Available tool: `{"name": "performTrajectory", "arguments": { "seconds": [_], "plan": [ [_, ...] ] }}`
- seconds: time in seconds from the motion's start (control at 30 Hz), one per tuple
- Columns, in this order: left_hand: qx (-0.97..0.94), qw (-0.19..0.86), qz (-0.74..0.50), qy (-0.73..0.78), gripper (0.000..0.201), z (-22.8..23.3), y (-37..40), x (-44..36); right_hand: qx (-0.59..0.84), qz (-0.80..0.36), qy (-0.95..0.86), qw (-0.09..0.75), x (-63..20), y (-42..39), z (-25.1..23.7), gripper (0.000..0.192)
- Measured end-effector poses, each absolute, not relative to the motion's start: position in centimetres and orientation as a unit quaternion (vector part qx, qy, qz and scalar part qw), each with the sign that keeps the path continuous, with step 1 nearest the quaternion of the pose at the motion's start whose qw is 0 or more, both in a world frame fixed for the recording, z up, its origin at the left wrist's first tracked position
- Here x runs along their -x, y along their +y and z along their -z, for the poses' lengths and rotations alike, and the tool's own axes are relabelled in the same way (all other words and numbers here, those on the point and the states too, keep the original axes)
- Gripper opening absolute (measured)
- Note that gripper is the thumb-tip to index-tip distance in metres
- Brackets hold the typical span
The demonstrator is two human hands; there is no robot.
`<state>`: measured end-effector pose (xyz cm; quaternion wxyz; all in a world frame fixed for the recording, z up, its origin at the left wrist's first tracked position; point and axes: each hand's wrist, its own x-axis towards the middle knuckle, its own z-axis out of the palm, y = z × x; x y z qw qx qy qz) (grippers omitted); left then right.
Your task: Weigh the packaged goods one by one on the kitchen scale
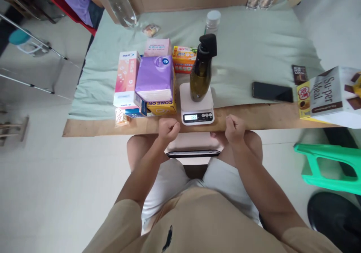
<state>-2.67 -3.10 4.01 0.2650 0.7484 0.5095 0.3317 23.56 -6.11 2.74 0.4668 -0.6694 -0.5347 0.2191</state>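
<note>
A: While both fists sit at the desk's front edge, log it: left hand (168, 128) curled closed, gripping nothing, knuckles touching the bare wooden desk edge (93, 127).

B: Right hand (234, 129)?

A: Same, closed fist, empty, just right of the small white digital kitchen scale (196, 104) (display lit, digits too small to trust).

B: What's on the scale?

A: Dark olive plastic pump bottle with black spray head (201, 74), upright, centred on the platform, between the two hands and beyond them.

B: Neighbours?

A: Purple soft tissue pack (155, 78) stacked on a yellow cardboard box (162, 107), just left of the scale. Pink-and-white carton (126, 79) beside that. Black smartphone (272, 92) flat on the pale green cloth (254, 50), well right. Brown-and-white cereal-type box (328, 91) at far right. Flat dark-edged tablet (193, 153) on the lap under the desk.
</note>
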Motion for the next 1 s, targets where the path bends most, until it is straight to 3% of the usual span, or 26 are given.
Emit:
{"name": "performTrajectory", "arguments": {
  "seconds": [0.37,1.0],
  "plan": [
    [-0.752,0.258,-0.275,0.541,0.039,-2.8,-1.8,1.1,0.717,-0.137,-0.607,0.314,-22.1,-5.1,-1.7,0.042],
    [-0.762,0.223,-0.222,0.565,0.04,-3.0,-1.9,0.6,0.714,-0.113,-0.628,0.289,-22.3,-5.3,-1.7,0.041]
  ]
}}
